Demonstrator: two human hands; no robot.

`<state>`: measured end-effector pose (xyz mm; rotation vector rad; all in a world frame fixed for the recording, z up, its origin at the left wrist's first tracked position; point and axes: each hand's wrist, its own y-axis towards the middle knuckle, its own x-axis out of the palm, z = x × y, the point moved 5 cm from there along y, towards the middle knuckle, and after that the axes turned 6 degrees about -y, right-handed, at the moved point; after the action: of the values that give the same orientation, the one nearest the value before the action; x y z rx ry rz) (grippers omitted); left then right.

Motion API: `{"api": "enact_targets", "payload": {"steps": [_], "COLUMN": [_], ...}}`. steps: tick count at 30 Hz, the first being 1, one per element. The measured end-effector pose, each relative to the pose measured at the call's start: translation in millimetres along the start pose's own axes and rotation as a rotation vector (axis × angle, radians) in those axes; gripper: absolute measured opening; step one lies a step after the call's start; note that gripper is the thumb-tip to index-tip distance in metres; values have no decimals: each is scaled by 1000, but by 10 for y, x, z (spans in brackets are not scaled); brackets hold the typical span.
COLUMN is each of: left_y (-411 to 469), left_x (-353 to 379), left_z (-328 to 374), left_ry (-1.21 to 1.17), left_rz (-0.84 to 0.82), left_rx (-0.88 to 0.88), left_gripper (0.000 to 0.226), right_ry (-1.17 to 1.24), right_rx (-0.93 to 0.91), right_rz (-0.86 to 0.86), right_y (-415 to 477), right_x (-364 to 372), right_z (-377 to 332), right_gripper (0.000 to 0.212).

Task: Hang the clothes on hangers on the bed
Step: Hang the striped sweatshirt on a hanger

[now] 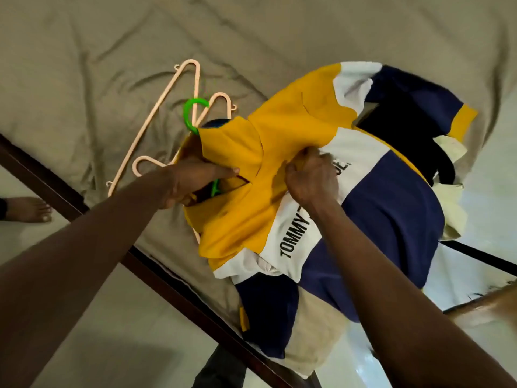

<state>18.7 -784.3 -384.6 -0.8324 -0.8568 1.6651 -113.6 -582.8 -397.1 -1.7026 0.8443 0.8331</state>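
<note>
Room was a bit dim, light was soft, small shadows sat in wrinkles of the bed sheet (98,65), bright shine lay on the floor (475,281), edges looked bent, right side was blurry

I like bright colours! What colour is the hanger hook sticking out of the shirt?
The hanger hook is bright green, clearest in the head view.

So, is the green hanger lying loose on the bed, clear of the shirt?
No, the green hanger is inside the yellow shirt, with its hook poking out at the collar and most of the rest under fabric.
</note>
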Motion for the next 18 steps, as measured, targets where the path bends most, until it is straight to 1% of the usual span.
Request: {"api": "enact_targets", "payload": {"steps": [1,2,3,4,5,6,7,8,10,12,13,15,16,17,18], "left_y": [1,26,49,37,52,59,67,68,47,5,-26,-58,-105,-145,-209], "left_x": [0,13,20,37,34,30,16,-9,-4,-57,-95,-179,-231,-271,-306], "left_z": [7,-20,-52,-68,-101,-143,-158,-175,-204,-242,-254,-289,-305,-315,-312], "left_ry": [53,117,194,227,228,206,196,191,165,158,167,193,179,163,162], "left_rz": [-12,-6,20,46,62,58,67,72,28,19,26,54,59,62,66], "left_rx": [64,154,239,292,312,311,328,338,344,371,388,416,415,422,433], "left_gripper": [61,43,30,23,19,19,22,21,9,7,6,25,27,23,16], "right_ry": [10,47,85,108,88,26,-57,-147,-279,-310,-282,-160,-126,-119,-133], "right_rx": [-44,-158,-314,-466,-595,-684,-738,-771,-801,-735,-665,-531,-511,-522,-566], "right_rz": [105,192,223,185,111,28,-35,-76,-93,-34,33,162,181,170,140], "right_y": [31,49,73,117,167,227,303,374,526,704,783,867,847,784,679], "right_x": [-95,-184,-241,-261,-271,-256,-248,-250,-287,-353,-439,-617,-668,-686,-689], "right_z": [-117,-268,-453,-631,-796,-943,-1053,-1146,-1250,-1253,-1216,-1056,-1019,-1003,-1027], "right_gripper": [48,48,51,53,52,46,39,33,29,30,30,31,31,32,38]}}
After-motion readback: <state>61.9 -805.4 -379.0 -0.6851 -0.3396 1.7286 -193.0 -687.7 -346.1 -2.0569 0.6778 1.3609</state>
